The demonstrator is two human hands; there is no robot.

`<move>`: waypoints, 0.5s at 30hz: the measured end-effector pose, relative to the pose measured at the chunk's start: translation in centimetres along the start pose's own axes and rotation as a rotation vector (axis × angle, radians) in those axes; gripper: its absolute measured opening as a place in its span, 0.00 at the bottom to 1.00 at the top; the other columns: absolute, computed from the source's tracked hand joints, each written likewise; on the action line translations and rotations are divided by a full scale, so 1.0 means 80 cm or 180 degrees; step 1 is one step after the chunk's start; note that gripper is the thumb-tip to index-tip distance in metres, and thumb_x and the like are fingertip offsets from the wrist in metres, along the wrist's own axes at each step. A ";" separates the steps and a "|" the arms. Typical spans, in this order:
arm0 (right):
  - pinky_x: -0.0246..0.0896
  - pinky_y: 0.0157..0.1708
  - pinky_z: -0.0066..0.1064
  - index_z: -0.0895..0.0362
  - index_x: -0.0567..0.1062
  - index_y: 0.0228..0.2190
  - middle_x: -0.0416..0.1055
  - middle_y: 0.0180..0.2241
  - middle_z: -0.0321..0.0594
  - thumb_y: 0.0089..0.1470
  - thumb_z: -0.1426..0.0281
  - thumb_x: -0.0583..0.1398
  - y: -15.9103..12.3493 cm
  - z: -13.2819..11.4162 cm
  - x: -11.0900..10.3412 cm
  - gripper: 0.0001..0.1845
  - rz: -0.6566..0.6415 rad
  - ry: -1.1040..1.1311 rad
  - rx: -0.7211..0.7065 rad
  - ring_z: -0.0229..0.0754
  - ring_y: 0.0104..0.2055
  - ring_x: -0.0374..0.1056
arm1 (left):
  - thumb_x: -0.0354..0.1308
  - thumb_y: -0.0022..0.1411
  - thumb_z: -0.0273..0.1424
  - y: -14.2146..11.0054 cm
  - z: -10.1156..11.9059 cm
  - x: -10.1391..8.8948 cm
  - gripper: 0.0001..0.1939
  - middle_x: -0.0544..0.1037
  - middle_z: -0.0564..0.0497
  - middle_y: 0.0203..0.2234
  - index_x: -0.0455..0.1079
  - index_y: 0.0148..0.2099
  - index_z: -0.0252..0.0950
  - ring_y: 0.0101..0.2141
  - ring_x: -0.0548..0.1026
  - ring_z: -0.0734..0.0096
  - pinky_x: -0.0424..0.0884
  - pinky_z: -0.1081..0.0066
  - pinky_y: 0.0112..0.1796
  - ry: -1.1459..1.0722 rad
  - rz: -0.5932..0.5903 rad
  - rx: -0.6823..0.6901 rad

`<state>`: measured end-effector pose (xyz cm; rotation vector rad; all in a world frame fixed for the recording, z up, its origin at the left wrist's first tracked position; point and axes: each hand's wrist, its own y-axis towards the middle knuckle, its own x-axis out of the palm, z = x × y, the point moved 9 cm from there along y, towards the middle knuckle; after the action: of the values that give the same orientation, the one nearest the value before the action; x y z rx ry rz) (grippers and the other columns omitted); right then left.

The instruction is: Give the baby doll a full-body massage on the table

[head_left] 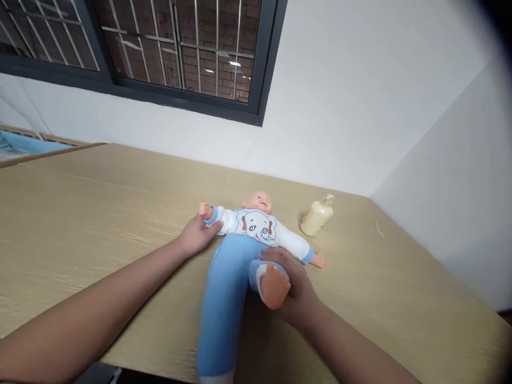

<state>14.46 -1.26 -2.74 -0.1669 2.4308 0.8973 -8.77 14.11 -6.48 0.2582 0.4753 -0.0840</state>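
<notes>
A baby doll (230,282) lies on its back on the wooden table, its head toward the wall. It wears blue trousers and a white top with an elephant face on the chest. My left hand (198,234) grips the doll's sleeved arm near the wrist, thumb across the cuff. Round the doll's raised, bent leg (254,272), my right hand (298,285) is closed, the bare foot pointing toward me; some of its fingers are hidden behind the leg. The other leg stretches straight toward the table's near edge, and the doll's other arm rests out to the right.
On the table (100,213), a cream pump bottle (317,216) stands right of the doll's head. A thin pale strand (379,229) lies farther right. White wall and a barred window (180,48) rise behind. A light-blue item (30,143) shows beyond the table's left end.
</notes>
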 end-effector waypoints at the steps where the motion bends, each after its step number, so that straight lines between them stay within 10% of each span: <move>1: 0.65 0.55 0.47 0.46 0.71 0.52 0.69 0.54 0.43 0.45 0.80 0.62 -0.001 -0.005 -0.001 0.33 -0.0009 -0.0004 -0.0005 0.52 0.56 0.67 | 0.65 0.56 0.41 0.001 -0.006 0.001 0.20 0.79 0.43 0.43 0.70 0.47 0.35 0.48 0.76 0.47 0.70 0.54 0.50 -0.0702 0.0001 -0.0071; 5: 0.66 0.55 0.48 0.50 0.70 0.48 0.68 0.54 0.47 0.42 0.73 0.65 -0.004 -0.018 0.000 0.29 -0.0121 -0.0063 0.0012 0.54 0.57 0.67 | 0.75 0.44 0.33 -0.001 -0.010 0.020 0.29 0.78 0.39 0.49 0.72 0.50 0.32 0.52 0.75 0.44 0.70 0.50 0.54 -0.2455 -0.0167 -0.0283; 15: 0.63 0.59 0.51 0.50 0.72 0.50 0.69 0.57 0.49 0.48 0.60 0.67 -0.029 -0.062 0.042 0.27 -0.0762 -0.1003 -0.0950 0.58 0.64 0.61 | 0.71 0.57 0.29 -0.002 -0.041 0.041 0.18 0.81 0.41 0.44 0.74 0.49 0.32 0.43 0.80 0.58 0.79 0.62 0.47 -0.3546 -0.0135 -0.1083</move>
<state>10.07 -6.00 -2.68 -0.3857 1.9336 1.0810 -7.32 14.73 -10.86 -0.1523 -0.6134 -0.1696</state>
